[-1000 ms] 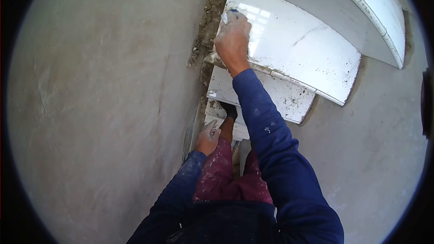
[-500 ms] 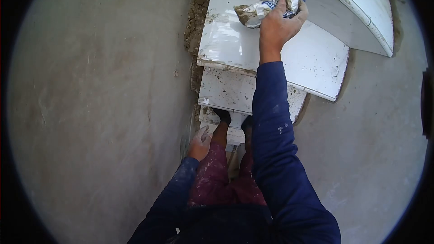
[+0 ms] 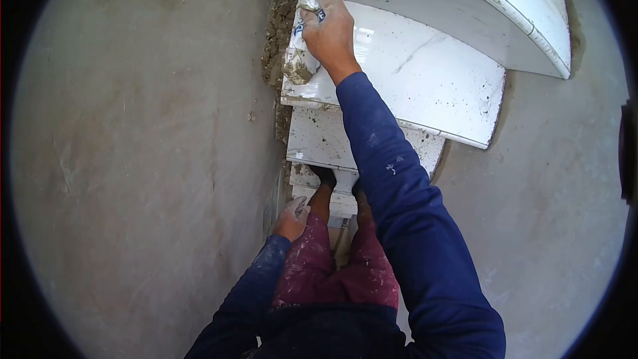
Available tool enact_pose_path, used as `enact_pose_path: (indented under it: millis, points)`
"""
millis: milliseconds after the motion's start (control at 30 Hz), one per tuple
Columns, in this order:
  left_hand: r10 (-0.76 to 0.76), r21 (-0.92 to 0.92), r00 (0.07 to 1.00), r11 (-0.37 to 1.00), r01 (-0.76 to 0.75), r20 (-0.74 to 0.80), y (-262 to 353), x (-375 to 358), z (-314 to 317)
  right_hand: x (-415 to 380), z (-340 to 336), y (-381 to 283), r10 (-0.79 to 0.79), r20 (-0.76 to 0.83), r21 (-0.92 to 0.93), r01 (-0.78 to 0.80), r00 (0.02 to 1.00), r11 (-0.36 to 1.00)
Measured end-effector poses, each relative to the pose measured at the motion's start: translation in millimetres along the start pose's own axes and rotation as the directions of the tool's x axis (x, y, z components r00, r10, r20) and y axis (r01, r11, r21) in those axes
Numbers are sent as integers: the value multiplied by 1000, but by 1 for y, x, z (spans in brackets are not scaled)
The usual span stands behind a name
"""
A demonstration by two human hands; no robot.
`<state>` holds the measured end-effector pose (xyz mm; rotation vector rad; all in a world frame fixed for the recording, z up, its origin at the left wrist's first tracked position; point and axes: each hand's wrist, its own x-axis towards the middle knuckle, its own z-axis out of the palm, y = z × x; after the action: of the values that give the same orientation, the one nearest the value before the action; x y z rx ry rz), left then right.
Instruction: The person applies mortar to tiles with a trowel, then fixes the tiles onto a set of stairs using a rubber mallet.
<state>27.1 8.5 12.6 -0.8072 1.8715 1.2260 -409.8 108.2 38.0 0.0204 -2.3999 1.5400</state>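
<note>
right hand (image 3: 330, 32) clutches rag (image 3: 300, 46) below fingers

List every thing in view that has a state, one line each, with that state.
Right hand: closed on the crumpled, mortar-stained printed bag, pressed to the step's left end.
Crumpled printed bag: wadded, dirty, touching the tile.
Glossy white tiled step: wet-looking, speckled with mortar.
Lower white tiled step: heavily smeared.
Left hand: dusty, resting against the grey plaster wall, holding nothing visible.

Two hands: left (image 3: 292, 219), right (image 3: 330, 30); one crumpled rag (image 3: 300, 60); four white steps (image 3: 425, 80).
</note>
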Motion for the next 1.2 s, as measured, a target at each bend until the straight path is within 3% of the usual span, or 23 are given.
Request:
enact_pose_path:
  millis: [100,167,267,300,333,367,433,500,533,633,667,767,800,900,1033,1100,1167,1200]
  points:
    - [90,-52,995,994,-92,-44,13,-2,-4,-6,-39,-5,213,-152,-25,-220,965,975]
    - [26,-84,999,996,-28,-22,25,-4,-16,-4,-63,23,227,-243,-71,-251,943,965]
    - [-8,-94,1000,996,5,-27,17,0,-19,12,-35,40,350,-267,17,-359,898,933]
    - [-13,-89,999,996,10,-35,11,2,-18,12,-9,39,327,-254,35,-329,910,944]
    - [-29,-84,999,996,26,-33,12,1,-19,9,12,17,188,-188,-18,-195,964,981]
    - [-43,-76,999,996,41,-26,17,0,-20,7,30,5,132,-92,56,-127,987,990]
    - [-65,-83,998,995,63,-16,14,-7,-19,2,46,-1,-45,-236,80,66,971,995]
    - [-58,-111,998,992,55,-25,5,-6,-19,10,35,-36,-171,-412,131,244,895,961]
    - [-47,-95,998,995,43,-39,4,-1,-22,17,34,-39,-200,-429,118,275,881,954]
    - [-45,-79,999,996,43,-23,-3,-5,-21,20,52,-12,-296,-97,-130,283,950,950]
    - [-40,-102,999,994,38,-19,-7,-3,-21,14,56,-5,-308,104,-284,325,946,902]
    - [-57,-110,998,992,54,-17,-9,1,-23,10,37,-4,-184,-83,-164,168,979,972]
    - [-65,-101,998,993,63,-20,-7,2,-22,14,31,-10,-264,-117,-134,248,957,959]
    - [-31,-62,999,998,30,-16,1,6,-22,13,25,9,-38,243,-359,126,969,925]
    - [-2,-83,999,997,-1,-35,6,8,-22,13,-57,44,217,-90,-486,-233,972,842]
    - [14,-58,998,998,-17,-53,18,18,-27,4,-73,77,226,-168,-607,-281,960,743]
    - [123,-139,984,980,-141,-131,51,36,-31,-16,-54,87,147,201,-603,4,969,797]
    - [168,-178,970,964,-199,-179,73,42,-34,-19,-47,76,80,379,-494,129,922,860]
